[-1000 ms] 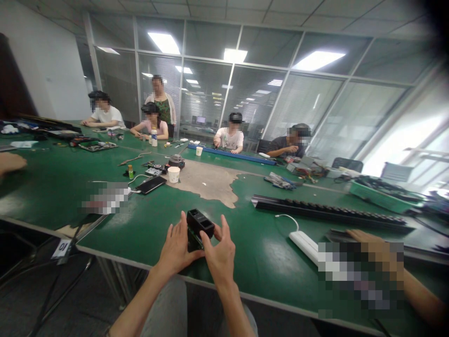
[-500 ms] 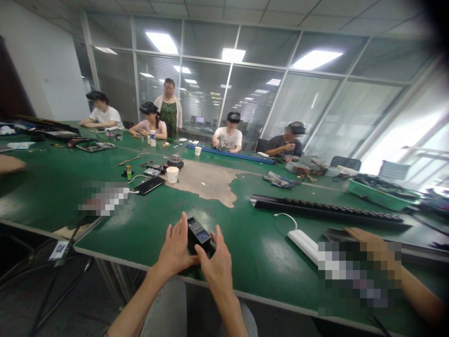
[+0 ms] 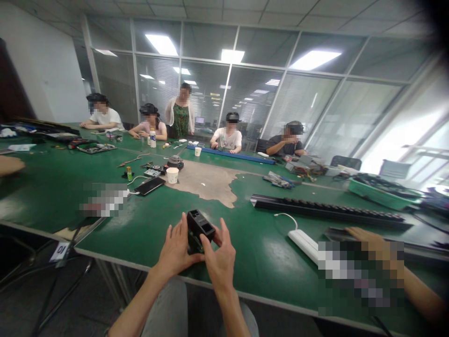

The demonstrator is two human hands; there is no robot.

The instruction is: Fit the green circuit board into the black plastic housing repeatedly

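Note:
A small black box-shaped device (image 3: 200, 223), with a dark screen and a row of buttons on its upper face, is tilted between my hands near the table's front edge. My right hand (image 3: 220, 255) grips its near right end, thumb at the front and fingers behind. My left hand (image 3: 174, 248) is beside its left side with fingers stretched out and thumb reaching under toward the right hand. Whether the left fingertips touch the device I cannot tell. The device's underside is hidden.
The green table (image 3: 266, 262) has a paper cup (image 3: 172, 175), a phone (image 3: 150, 186) and a white power strip (image 3: 303, 245). A long black rail (image 3: 326, 210) and a green basket (image 3: 382, 194) are at right. Another person's hand (image 3: 368, 238) is at right; several people sit across.
The device has been raised and tilted, and its screen, lit before, now looks dark. My right hand has closed on it. The standing person across the table has moved right.

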